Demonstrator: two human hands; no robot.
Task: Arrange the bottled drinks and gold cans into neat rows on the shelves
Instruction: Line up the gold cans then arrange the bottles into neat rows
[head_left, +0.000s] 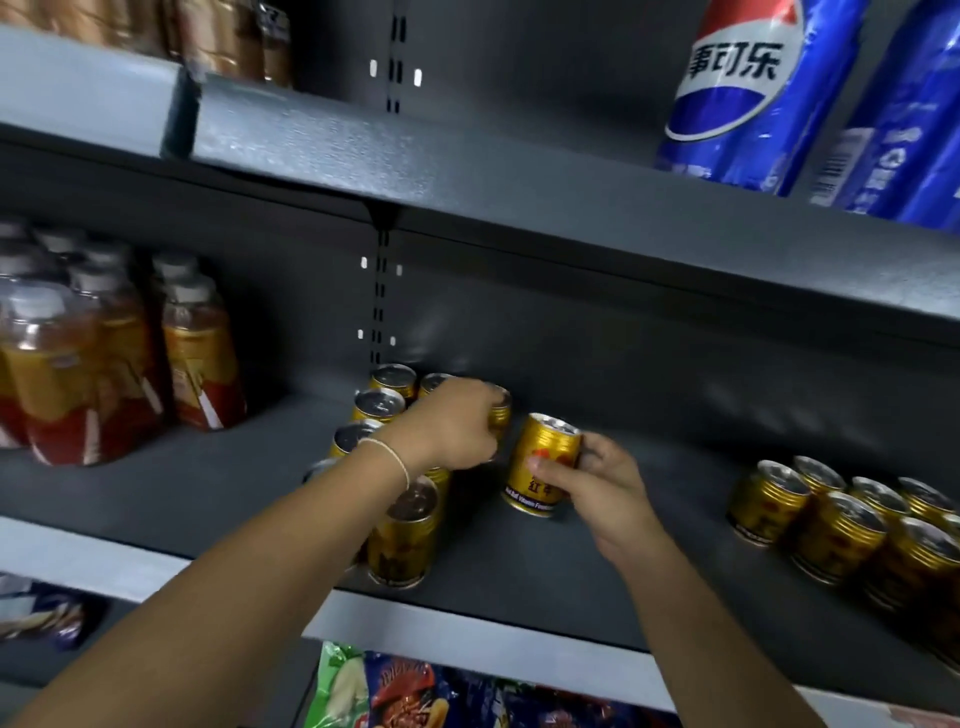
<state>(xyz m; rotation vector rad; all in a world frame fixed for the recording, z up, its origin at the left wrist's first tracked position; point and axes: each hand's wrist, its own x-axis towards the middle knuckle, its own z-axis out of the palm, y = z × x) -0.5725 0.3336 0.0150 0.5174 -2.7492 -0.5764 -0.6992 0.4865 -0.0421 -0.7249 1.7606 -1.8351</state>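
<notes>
My left hand reaches into the middle shelf and is closed around a gold can at the back of a row of gold cans. My right hand grips a second gold can, tilted, its base on the shelf just right of that row. Under my left forearm, another gold can stands at the front of the row. A separate cluster of gold cans sits at the far right. Bottled orange-red drinks stand at the left of the same shelf.
Large blue cola bottles stand on the upper shelf at right, and brownish bottles at its left. Snack packets lie on the shelf below. Bare shelf surface shows between the held can and the right cluster.
</notes>
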